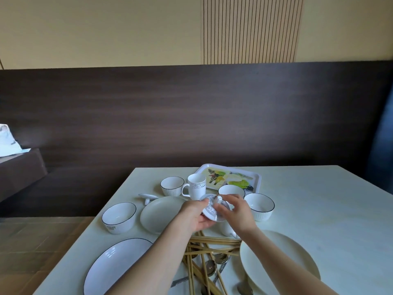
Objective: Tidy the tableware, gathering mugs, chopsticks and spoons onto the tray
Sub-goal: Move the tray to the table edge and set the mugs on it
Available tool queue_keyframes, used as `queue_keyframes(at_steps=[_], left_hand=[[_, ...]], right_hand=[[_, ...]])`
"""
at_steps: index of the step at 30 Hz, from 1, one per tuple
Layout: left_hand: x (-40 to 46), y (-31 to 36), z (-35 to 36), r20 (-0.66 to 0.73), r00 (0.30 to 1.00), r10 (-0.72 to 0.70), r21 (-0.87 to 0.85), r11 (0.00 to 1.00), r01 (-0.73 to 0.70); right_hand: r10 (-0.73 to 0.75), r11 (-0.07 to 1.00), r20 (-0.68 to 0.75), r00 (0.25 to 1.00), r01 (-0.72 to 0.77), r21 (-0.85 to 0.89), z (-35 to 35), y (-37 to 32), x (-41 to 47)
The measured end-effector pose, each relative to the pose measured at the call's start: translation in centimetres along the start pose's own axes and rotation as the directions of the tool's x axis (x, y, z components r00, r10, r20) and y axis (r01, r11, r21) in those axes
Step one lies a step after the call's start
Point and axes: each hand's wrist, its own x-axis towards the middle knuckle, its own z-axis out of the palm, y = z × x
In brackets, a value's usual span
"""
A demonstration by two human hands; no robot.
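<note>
A patterned mug lid [213, 209] is held tilted above the table's middle. My left hand [196, 216] grips its lower edge and my right hand [236, 211] pinches its knob. A white patterned mug [196, 186] stands upright behind them, in front of the picture tray [230, 179] at the back. A second mug [227, 229] is mostly hidden under my right wrist. Wooden chopsticks [204, 252] and metal spoons [214, 265] lie tangled near the front edge. Another lid [148, 197] lies upside down at the left.
Several white bowls [118, 217] [172, 185] [259, 206] [231, 190] ring the centre. A round plate [159, 213], an oval dark-rimmed plate [114, 267] and a cream plate [276, 258] lie nearer. A dark bench runs behind the table.
</note>
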Motion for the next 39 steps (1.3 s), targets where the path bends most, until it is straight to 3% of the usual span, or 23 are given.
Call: queue_keyframes(at_steps=[3, 6, 8, 15, 27, 33, 37, 39], left_hand=[[0.9, -0.9, 0.9, -0.011, 1.0, -0.004, 0.063, 0.998, 0.004], [2.3, -1.7, 1.3, -0.035, 0.999, -0.023, 0.183, 0.983, 0.029], [2.9, -2.0, 1.7, -0.036, 0.998, -0.057, 0.154, 0.986, 0.062], [4.8, -2.3, 3.5, -0.058, 0.993, -0.099, 0.178, 0.978, 0.108], [6.5, -3.5, 3.8, -0.047, 0.985, -0.165, 0.197, 0.965, 0.171], [5.9, -3.4, 3.7, -0.005, 0.987, -0.161, 0.152, 0.975, 0.16], [5.5, -3.3, 3.7, -0.005, 0.988, -0.153, 0.103, 0.983, 0.153], [5.1, -3.3, 3.9, 0.003, 0.987, -0.159, 0.079, 0.984, 0.158]], right_hand=[[0.057, 0.998, -0.001, 0.998, -0.057, -0.035, -1.1, 0.5, 0.6], [0.221, 0.971, -0.15, 0.964, -0.232, -0.058, -2.9, 1.3, 2.6], [0.271, 0.937, -0.211, 0.939, -0.307, -0.163, -4.3, 1.8, 3.7], [0.211, 0.906, -0.04, 0.977, -0.211, -0.366, -3.0, 3.6, 5.9], [0.159, 0.804, 0.014, 0.987, -0.121, -0.582, -1.8, 4.8, 6.6], [0.206, 0.818, 0.013, 0.978, -0.165, -0.551, -2.0, 4.6, 6.1], [0.322, 0.822, -0.202, 0.925, -0.379, -0.425, -2.4, 5.0, 4.4], [0.455, 0.787, -0.179, 0.872, -0.488, -0.378, -2.4, 5.6, 3.6]])
